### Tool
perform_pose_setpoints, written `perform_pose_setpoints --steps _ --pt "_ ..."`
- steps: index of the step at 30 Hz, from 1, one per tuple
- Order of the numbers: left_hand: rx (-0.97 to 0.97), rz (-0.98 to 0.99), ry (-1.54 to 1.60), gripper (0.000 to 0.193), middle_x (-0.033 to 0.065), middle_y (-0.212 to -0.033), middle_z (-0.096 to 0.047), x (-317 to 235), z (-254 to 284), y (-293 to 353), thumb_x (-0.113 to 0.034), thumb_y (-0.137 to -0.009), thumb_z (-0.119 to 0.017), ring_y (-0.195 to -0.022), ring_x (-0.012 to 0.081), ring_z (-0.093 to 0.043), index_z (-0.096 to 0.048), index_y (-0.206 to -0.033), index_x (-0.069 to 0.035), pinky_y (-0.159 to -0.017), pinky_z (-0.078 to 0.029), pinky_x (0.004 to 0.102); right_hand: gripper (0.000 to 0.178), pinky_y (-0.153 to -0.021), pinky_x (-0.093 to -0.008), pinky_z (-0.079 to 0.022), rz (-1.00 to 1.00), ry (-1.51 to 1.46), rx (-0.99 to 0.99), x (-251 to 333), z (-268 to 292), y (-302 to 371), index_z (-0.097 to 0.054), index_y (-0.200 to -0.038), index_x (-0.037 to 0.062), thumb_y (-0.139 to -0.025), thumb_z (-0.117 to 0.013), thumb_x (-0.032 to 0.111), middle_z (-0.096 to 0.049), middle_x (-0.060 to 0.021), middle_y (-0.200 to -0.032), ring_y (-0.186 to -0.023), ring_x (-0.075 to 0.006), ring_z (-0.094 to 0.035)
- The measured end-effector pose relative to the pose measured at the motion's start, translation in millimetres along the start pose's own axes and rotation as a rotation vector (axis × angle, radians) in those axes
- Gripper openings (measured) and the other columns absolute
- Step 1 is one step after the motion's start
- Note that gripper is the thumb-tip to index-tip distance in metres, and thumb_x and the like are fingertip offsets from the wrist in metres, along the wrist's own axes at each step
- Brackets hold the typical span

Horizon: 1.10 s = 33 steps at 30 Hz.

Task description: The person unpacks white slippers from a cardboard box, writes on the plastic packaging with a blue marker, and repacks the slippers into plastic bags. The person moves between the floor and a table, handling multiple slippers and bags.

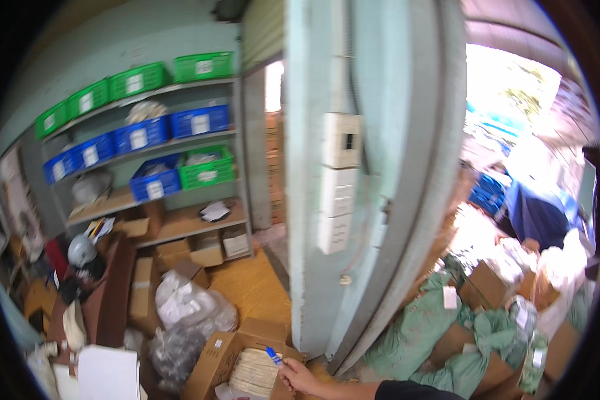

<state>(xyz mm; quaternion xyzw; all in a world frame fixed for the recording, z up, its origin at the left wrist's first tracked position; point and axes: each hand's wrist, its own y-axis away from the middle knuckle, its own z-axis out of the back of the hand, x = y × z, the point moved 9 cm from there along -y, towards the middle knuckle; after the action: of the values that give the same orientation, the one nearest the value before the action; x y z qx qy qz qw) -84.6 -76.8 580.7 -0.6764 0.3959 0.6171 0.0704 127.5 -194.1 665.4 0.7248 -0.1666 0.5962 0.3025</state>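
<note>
At the bottom centre, my right hand (297, 376) reaches in from the right, its fingers closed round a short blue marker (273, 356) whose tip points up and to the left. Just behind and below the marker stands an open cardboard box (210, 362) with a cream-coloured bundle (255, 371) inside. A stack of blank white sheets or a board (108, 375) shows at the lower left; no hand is visible on it. My left hand is out of the picture.
Clear plastic bags (187, 303) lie beyond the box. Shelves (173, 141) with green and blue crates fill the left wall. A pale blue pillar (313, 280) with switch boxes (340, 183) rises ahead. Green sacks (413, 327) and cartons (485, 287) are piled at right.
</note>
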Motion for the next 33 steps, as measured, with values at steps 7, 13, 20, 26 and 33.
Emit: perform_pose_setpoints --steps 7,13,20,26,33 --pt "0.149 -0.027 -0.471 0.033 0.0027 -0.058 -0.056 -35.2 -91.1 17.5 -0.03 -0.104 -0.045 -0.046 0.011 -0.049 -0.067 -0.11 -0.006 -0.044 -0.041 0.0291 0.041 -0.047 -0.0297 -0.04 0.022 0.037 -0.071 -1.0 46.1 -6.3 -0.056 -0.12 0.0041 -0.103 -0.054 0.042 -0.056 -0.0038 -0.076 -0.056 -0.0111 -0.049" --pt "0.291 0.032 -0.383 0.03 -0.0002 -0.057 -0.053 -21.9 -164.3 -24.0 -0.019 -0.104 -0.043 -0.046 0.0132 -0.047 -0.065 -0.114 -0.001 -0.048 -0.044 0.0311 0.036 -0.065 -0.0398 -0.05 0.597 0.54 -0.251 24.7 112.3 -6.0 -0.066 -0.111 0.0047 -0.101 -0.057 0.039 -0.066 -0.0128 -0.084 -0.072 -0.0259 -0.063" --pt "0.272 -0.135 -0.926 0.036 0.0172 -0.09 -0.065 8.6 -164.9 -26.6 -0.022 -0.097 -0.053 -0.082 0.0331 -0.062 -0.061 -0.127 -0.003 -0.077 -0.051 0.0462 0.049 -0.085 -0.049 -0.05 0.091 0.624 -0.116 -17.2 183.1 15.9 -0.067 -0.108 0.001 -0.101 -0.051 0.047 -0.07 -0.0221 -0.101 -0.095 -0.0387 -0.067" --pt "-0.186 0.323 -0.993 0.047 0.0189 -0.086 -0.068 94.5 -44.1 121.4 -0.051 -0.095 -0.056 -0.079 0.0292 -0.068 -0.068 -0.1 -0.005 -0.071 -0.054 0.0441 0.022 -0.047 -0.0247 -0.035 -0.389 0.375 0.522 -42.2 123.7 28.6 -0.063 -0.101 0.0082 -0.1 -0.059 0.03 -0.051 0.0022 -0.066 -0.054 -0.0071 -0.045" --pt "-0.312 0.855 -0.496 0.031 0.0069 -0.073 -0.071 175.3 15.1 394.1 -0.029 -0.095 -0.058 -0.055 0.0165 -0.064 -0.072 -0.111 -0.007 -0.053 -0.051 0.032 0.017 -0.042 -0.0243 -0.036 0.034 0.53 0.739 -66.9 -30.4 34.1 -0.049 -0.101 0.0098 -0.099 -0.062 0.021 -0.053 0.0001 -0.069 -0.049 -0.0076 -0.045"
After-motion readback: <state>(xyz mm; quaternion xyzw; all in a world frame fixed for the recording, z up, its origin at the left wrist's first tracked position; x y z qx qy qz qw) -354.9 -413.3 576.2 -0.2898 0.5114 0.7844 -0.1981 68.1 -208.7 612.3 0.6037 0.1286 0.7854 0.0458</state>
